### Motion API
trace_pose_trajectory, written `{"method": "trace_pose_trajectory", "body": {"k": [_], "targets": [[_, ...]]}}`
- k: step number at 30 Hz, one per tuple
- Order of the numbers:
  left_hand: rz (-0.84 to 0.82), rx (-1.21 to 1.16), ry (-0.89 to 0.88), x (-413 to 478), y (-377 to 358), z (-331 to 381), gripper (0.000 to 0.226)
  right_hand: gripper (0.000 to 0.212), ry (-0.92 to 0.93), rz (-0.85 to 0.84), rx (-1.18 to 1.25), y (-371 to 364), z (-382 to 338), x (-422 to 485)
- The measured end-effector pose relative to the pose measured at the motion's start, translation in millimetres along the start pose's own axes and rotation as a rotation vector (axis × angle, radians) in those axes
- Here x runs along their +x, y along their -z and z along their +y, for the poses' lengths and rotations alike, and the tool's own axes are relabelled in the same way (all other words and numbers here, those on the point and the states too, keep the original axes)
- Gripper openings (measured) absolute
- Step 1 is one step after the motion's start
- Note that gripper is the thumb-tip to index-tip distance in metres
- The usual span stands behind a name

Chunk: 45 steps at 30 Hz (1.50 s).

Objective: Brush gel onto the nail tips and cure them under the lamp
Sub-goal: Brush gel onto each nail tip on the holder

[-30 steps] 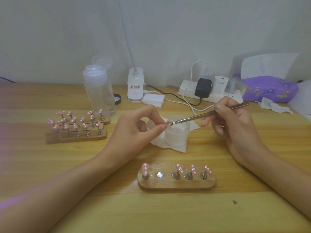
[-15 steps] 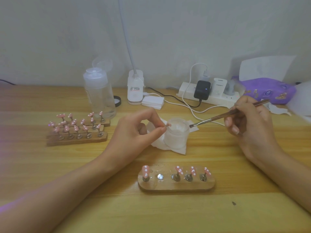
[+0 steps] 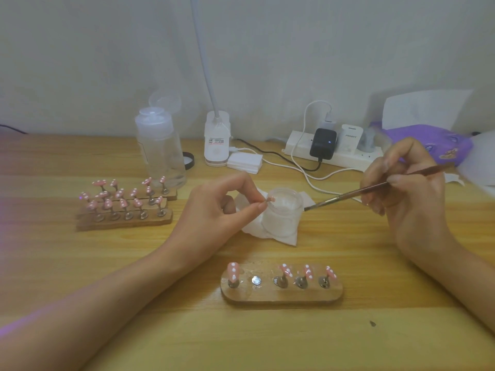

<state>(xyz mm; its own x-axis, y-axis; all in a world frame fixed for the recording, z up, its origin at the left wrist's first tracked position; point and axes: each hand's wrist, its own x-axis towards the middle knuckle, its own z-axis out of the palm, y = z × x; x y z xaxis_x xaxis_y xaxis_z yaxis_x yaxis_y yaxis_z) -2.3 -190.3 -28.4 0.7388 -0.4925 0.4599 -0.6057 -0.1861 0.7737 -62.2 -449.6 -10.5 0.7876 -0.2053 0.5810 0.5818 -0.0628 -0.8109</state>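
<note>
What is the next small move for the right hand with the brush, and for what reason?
Probably bring the brush leftward until its bristles meet the nail tip that the left hand pinches above the open jar. The right hand holds the brush just right of the jar, apart from that tip, and the near stand has one bare spot.

"PISEN" on white charger (image 3: 351, 137) (lamp base (image 3: 216, 141) label unreadable)
</note>
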Motion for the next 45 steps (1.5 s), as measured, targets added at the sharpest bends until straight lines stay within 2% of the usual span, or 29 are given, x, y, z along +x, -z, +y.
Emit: {"method": "trace_pose_trajectory", "body": {"k": [4,8,11,14,17,21,25,28,31,41,45], "targets": [[0.027,-0.038,0.004,-1.2,-1.0,-0.9,0.011,0.016,-0.078,0.134,0.113,5.9,1.3,4.4],[0.141,-0.183,0.046,5.4,9.0,12.8,0.005,0.029,-0.2,0.227,0.216,6.8,2.8,5.3],[0.202,-0.271,-0.004,12.5,25.4,31.5,0.006,0.03,-0.266,0.212,0.229,1.3,5.5,2.7],[0.189,-0.295,-0.088,13.5,37.0,48.0,0.012,0.029,-0.285,0.185,0.218,-2.6,6.5,2.1],[0.107,-0.204,-0.142,1.9,39.0,58.1,0.011,0.029,-0.307,0.179,0.227,-1.8,7.2,2.7],[-0.018,0.071,-0.244,-29.5,29.4,54.2,0.007,0.03,-0.326,0.153,0.214,-3.3,8.4,3.4],[-0.121,0.101,-0.084,-53.1,16.3,44.5,0.006,0.032,-0.342,0.134,0.188,-3.8,10.7,3.6],[-0.146,0.128,0.029,-58.7,10.2,39.3,0.023,0.032,-0.349,0.126,0.186,-2.7,12.1,3.9],[-0.17,0.127,0.099,-57.7,8.4,38.9,0.026,0.032,-0.358,0.125,0.198,-2.2,12.8,4.2],[-0.195,0.147,0.17,-59.0,8.5,34.9,0.014,0.035,-0.357,0.139,0.182,-2.8,12.6,4.1],[-0.185,0.228,0.147,-59.2,8.2,37.7,0.01,0.03,-0.351,0.163,0.152,-3.0,12.4,4.3]]}}
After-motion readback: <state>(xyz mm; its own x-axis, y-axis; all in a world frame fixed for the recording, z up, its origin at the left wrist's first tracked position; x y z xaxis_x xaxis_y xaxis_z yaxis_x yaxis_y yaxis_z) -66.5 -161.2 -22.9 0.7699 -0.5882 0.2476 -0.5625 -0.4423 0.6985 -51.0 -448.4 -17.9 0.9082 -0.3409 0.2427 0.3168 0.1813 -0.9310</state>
